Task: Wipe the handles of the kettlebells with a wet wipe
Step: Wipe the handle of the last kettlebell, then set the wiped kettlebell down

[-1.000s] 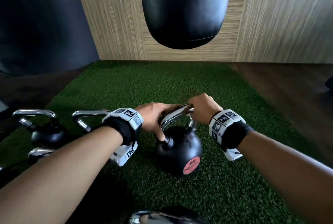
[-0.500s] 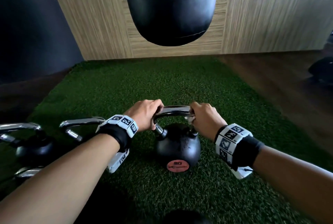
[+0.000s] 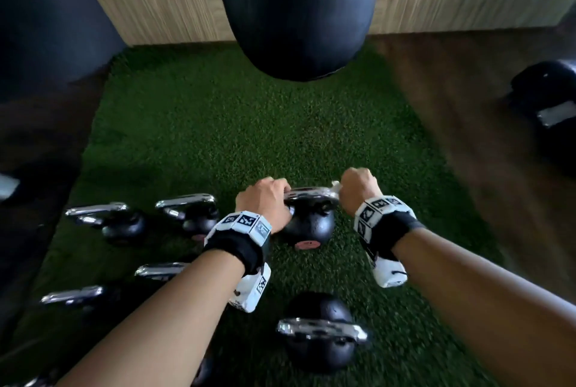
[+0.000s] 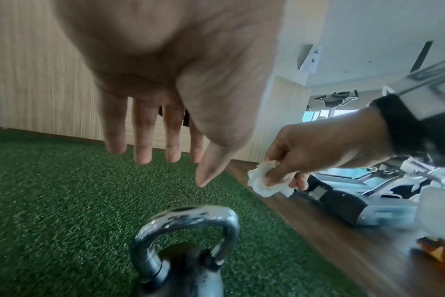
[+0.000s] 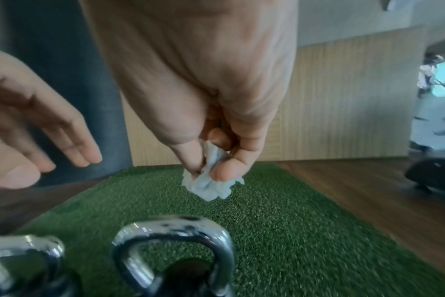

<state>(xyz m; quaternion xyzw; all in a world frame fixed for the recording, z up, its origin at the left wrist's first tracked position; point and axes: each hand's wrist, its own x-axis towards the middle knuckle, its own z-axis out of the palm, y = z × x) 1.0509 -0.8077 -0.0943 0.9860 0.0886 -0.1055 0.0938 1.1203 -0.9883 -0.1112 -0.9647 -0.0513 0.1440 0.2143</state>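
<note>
A black kettlebell (image 3: 308,227) with a chrome handle (image 3: 311,194) stands on the green turf (image 3: 218,137). My left hand (image 3: 265,199) hovers just above the handle's left end, and in the left wrist view its fingers (image 4: 142,136) hang straight, holding nothing, over the handle (image 4: 188,219). My right hand (image 3: 358,187) is above the right end and pinches a crumpled white wet wipe (image 5: 211,184) between thumb and fingers. The wipe (image 4: 264,182) hangs clear of the handle (image 5: 173,227).
Several more chrome-handled kettlebells stand on the turf: two to the left (image 3: 199,215) (image 3: 121,224), one close in front of me (image 3: 318,346), and others low on the left. A black punching bag (image 3: 296,13) hangs ahead. Dark equipment (image 3: 548,106) lies on the wooden floor to the right.
My left hand has let go of the handle and opened. My right hand has lifted the wipe off the handle. My head has risen, bringing more kettlebells into view.
</note>
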